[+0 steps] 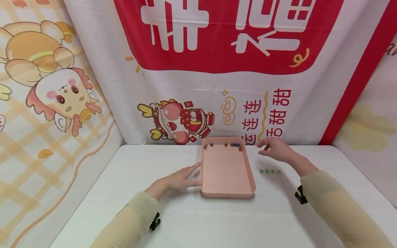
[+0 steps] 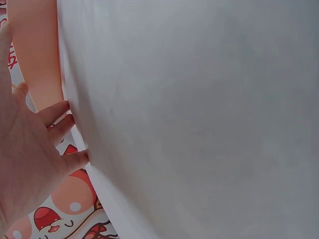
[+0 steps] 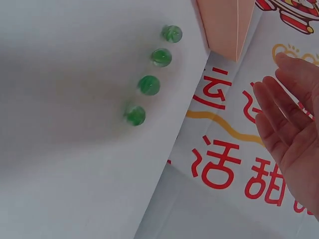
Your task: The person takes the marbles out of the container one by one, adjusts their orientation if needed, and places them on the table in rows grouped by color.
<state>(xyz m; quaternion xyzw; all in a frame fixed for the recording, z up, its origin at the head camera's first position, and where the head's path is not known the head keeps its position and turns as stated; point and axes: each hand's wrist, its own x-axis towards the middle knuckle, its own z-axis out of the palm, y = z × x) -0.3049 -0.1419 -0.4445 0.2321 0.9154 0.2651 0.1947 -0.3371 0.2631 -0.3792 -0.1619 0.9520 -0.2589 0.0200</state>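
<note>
A shallow pink tray [image 1: 227,172] lies on the white table, with several brown marbles [image 1: 240,149] and blue marbles [image 1: 211,145] along its far end. My left hand [image 1: 181,178] touches the tray's left wall with spread, fairly straight fingers; the left wrist view shows the fingers [image 2: 59,114] by the tray's side. To the right of the tray, my right hand [image 1: 276,150] hovers over the table with loosely bent fingers and nothing between them. Several green glass marbles [image 1: 267,171] sit in a row on the table below that hand, and they show close up in the right wrist view [image 3: 149,85].
A cloth backdrop [image 1: 223,62] with red and white print rises right behind the table's far edge. Patterned cloth walls [image 1: 46,103] stand at the left and right sides. White table surface [image 1: 217,220] extends in front of the tray.
</note>
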